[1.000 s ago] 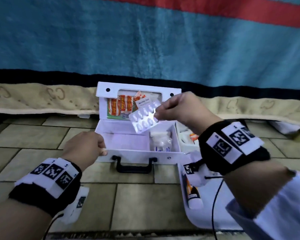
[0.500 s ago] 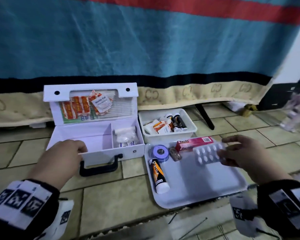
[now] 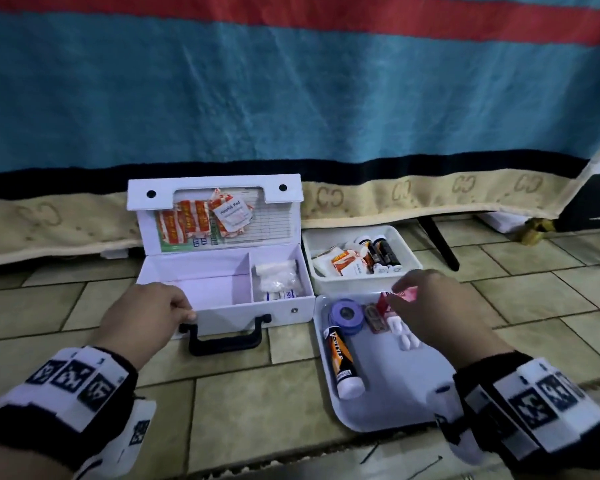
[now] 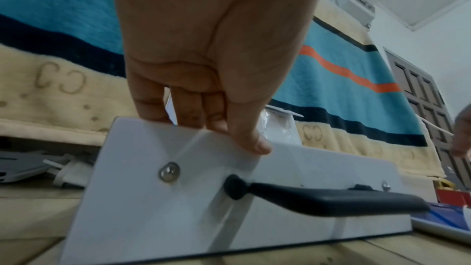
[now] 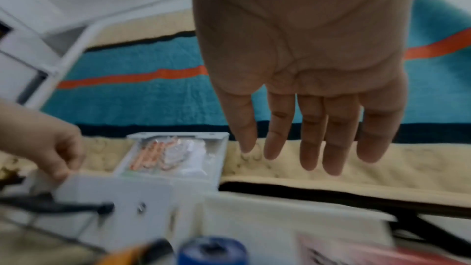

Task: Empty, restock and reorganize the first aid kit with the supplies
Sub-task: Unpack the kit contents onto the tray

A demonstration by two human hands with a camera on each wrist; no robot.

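on the tiled floor (image 3: 229, 410), at the left, the left hand (image 3: 142, 317) gripped the front wall of the open first aid kit (image 3: 284, 310): in the left wrist view the fingers (image 4: 188, 108) curled down inside the rim and the thumb pressed on the outside, just above the black handle (image 3: 227, 337). the kit stood with its lid (image 3: 215, 188) upright against the striped blanket (image 3: 291, 98). orange and white sachets (image 3: 201, 220) were still tucked in the lid pocket. the large left compartment (image 3: 205, 289) looked empty, while the small right compartment held a clear bag of white dressings (image 3: 278, 278).

just right of the kit, at the back, a white bin (image 3: 409, 251) held fresh supplies: sachets and dark tubes. in front of it lay a white tray (image 3: 395, 403) carrying an orange and white tube (image 3: 343, 358), a roll of blue tape (image 3: 345, 315), a small dark packet (image 3: 374, 318), a red box (image 3: 400, 296) and a blister pack of white pills (image 3: 406, 336).

the right hand (image 3: 433, 313) hovered over the tray above the blister pack and the red box, its fingers (image 5: 311, 138) straight, slightly spread and holding nothing in the right wrist view.

as a judgement, the emptying was well along but not finished: the dressings and the lid sachets remained in the kit, and the restocking from the bin and the tidying of compartments looked not yet begun.
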